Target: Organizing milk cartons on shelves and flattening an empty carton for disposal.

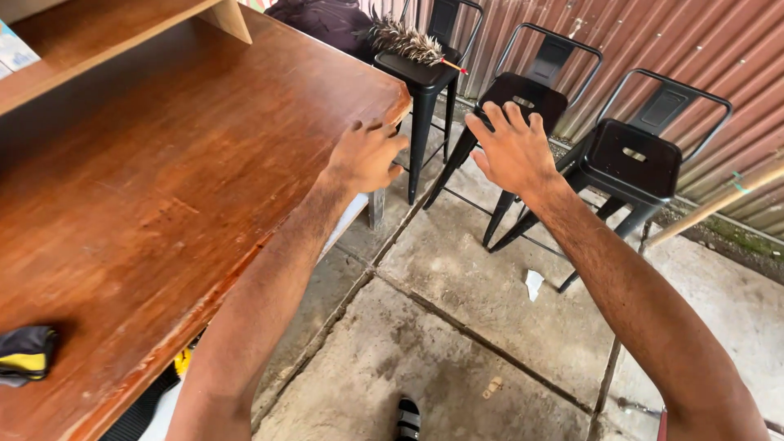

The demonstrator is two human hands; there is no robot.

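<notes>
Here the left hand [365, 153] rests on the edge of the wooden table [163, 188], near its far corner, fingers curled over the rim and holding nothing else. The right hand [513, 147] is out in the air with its fingers spread wide and empty, just in front of the middle black stool [523, 100], which stands on the concrete floor [457, 327] a little way off from the table's corner.

Three black metal stools stand in a row along the corrugated metal wall [694, 49] (the middle one is nearest the open hand). The left stool [420, 73] carries a feather duster [406, 41] on its seat, with a dark bundle behind it. The right stool [633, 155] is bare on top. A scrap of white paper [533, 283] lies on the floor between the stool legs. On the table's near end sits a black and yellow cloth [24, 353], well apart from both hands.
</notes>
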